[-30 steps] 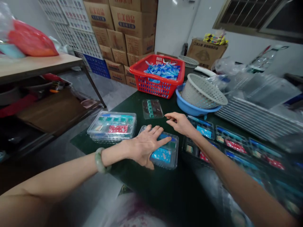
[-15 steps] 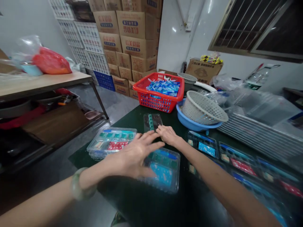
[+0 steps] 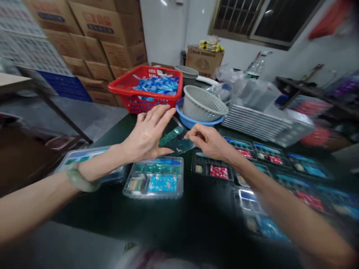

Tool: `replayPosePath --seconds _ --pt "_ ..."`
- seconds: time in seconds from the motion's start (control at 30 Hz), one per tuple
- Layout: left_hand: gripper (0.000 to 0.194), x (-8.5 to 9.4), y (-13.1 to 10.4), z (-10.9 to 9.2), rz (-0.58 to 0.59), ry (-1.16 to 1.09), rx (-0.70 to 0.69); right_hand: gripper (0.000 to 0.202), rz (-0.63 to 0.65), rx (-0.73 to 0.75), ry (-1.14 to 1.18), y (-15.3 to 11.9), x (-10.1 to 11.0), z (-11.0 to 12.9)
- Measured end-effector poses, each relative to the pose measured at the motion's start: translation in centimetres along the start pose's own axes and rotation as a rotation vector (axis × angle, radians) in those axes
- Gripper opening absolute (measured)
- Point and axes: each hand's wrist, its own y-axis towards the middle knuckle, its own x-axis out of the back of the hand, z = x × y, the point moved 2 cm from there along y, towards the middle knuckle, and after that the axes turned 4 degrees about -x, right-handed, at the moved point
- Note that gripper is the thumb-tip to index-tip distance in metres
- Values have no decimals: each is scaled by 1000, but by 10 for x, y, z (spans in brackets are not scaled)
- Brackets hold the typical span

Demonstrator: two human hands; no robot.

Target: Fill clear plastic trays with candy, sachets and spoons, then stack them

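Note:
A clear plastic sheet [image 3: 182, 144] with a row of green squares [image 3: 171, 136] lies slanted on the dark table, partly behind my left hand [image 3: 147, 134]. That hand is open, its fingers spread at the sheet's left side. My right hand [image 3: 209, 140] is closed, thumb and fingers pinched over the sheet's right part; what is in the pinch is hidden. Nearer me sits a clear plastic case [image 3: 153, 190] with green squares, a blue patterned packet and a small striped block. My left forearm crosses above a stack of similar cases [image 3: 110, 179].
Several open dark trays [image 3: 220, 172] with red or blue packets spread over the table's right side. At the back stand a red basket [image 3: 126, 99] of blue pieces, a grey colander [image 3: 202, 104] in a blue basin [image 3: 186, 121], and a ribbed metallic stack [image 3: 258, 125].
The camera has turned right. The clear sheet has rotated from upright to slanted. My left hand has moved from over the near case to the sheet's left side; my right hand stays by the sheet.

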Motion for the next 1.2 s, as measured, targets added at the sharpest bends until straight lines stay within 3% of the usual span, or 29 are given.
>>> replayPosePath --seconds 0.17,0.27,0.43,0.57,0.77,0.93,1.03,1.2 --pt "109 -25 40 -41 -67 -208 -178 16 -94 -227 373 -61 38 -4" --pt "112 -40 58 -61 -37 -312 -240 18 -213 -307 551 -94 49 -18" --pt "105 -59 76 -92 49 -320 -336 21 -338 -421 804 -135 46 -47" --pt "105 -69 80 -106 112 -312 -385 27 -373 -475 913 -150 39 -62" --pt "102 -79 82 -106 243 -294 -389 26 -403 -575 882 -154 30 -73" --pt "103 -96 80 -104 394 -244 -345 25 -549 -761 545 -161 31 -82" --pt "105 -110 80 -105 491 -223 -324 23 -552 -737 458 -169 33 -81" --pt "107 -122 83 -110 595 -217 -335 19 -436 -658 343 -180 29 -70"
